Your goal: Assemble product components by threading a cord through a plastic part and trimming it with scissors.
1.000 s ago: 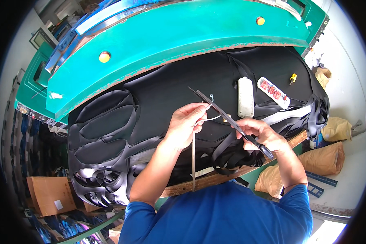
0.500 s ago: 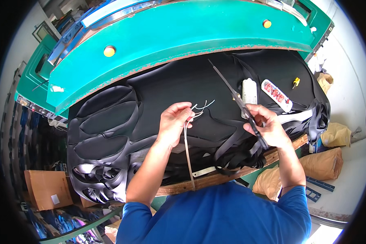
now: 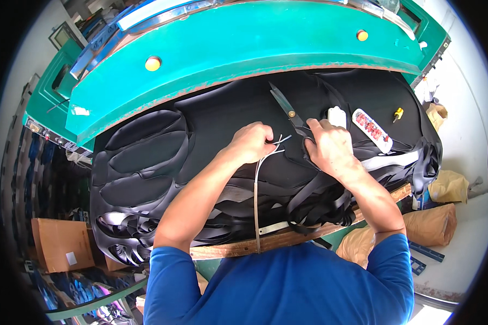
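A thin pale cable (image 3: 256, 203) rises from the table's wooden front edge, and its end splits into several loose white wires (image 3: 271, 154). My left hand (image 3: 252, 142) is closed on the wires near their ends, its fingertips pinched together. To its right, my right hand (image 3: 332, 147) grips a pair of scissors (image 3: 291, 113) by the handles. The blades point away and to the left over the black sheet material (image 3: 228, 116) and look nearly closed. The wires lie apart from the blades. My right fingers partly hide the scissor handles.
Beyond my right hand lie a white block-shaped case (image 3: 336, 117), a white strip with red parts (image 3: 372, 130) and a yellow-handled screwdriver (image 3: 398, 114). A green machine (image 3: 244, 40) with orange buttons spans the far side. Black strips (image 3: 322, 203) tangle near the wooden edge (image 3: 228, 249).
My left hand has moved right and slightly away with the wires. My right hand has shifted left and turned over, bringing the scissors to the left with their blades now lying flatter to view.
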Demonstrator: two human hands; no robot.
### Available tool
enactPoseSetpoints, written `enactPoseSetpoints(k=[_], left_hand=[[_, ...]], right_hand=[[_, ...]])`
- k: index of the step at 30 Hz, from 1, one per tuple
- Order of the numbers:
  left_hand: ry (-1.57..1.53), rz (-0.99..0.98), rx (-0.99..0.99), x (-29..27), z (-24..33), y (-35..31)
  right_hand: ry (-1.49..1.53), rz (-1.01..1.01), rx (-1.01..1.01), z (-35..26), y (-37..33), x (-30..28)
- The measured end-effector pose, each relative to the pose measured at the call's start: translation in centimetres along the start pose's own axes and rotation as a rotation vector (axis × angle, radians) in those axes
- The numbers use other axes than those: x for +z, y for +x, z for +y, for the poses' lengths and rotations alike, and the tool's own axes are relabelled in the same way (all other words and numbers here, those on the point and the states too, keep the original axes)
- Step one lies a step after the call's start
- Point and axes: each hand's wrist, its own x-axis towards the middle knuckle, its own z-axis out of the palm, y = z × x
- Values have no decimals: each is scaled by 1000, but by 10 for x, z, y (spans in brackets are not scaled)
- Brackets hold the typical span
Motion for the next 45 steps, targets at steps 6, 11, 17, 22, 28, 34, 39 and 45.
enactPoseSetpoints(k=[6, 11, 17, 22, 28, 34, 39, 45], left_hand=[[158, -117, -39, 0, 6, -2], [222, -139, 76, 4, 16, -6], [140, -108, 6, 2, 18, -8], [37, -46, -29, 2, 4, -30], [-10, 155, 77, 28, -8, -35], [-46, 201, 85, 29, -9, -33], [-294, 132, 68, 18, -26, -12], [-428, 417, 257, 5, -47, -9]], right_hand=[[-62, 3, -71, -5, 16, 17], [-41, -41, -36, -9, 17, 24], [-16, -31, -25, -8, 14, 24], [180, 45, -181, -33, 31, -11], [577, -116, -375, -122, 95, -70], [587, 6, -673, -269, 195, -74], [376, 150, -489, -397, 286, -32], [40, 56, -338, -472, 312, -14]])
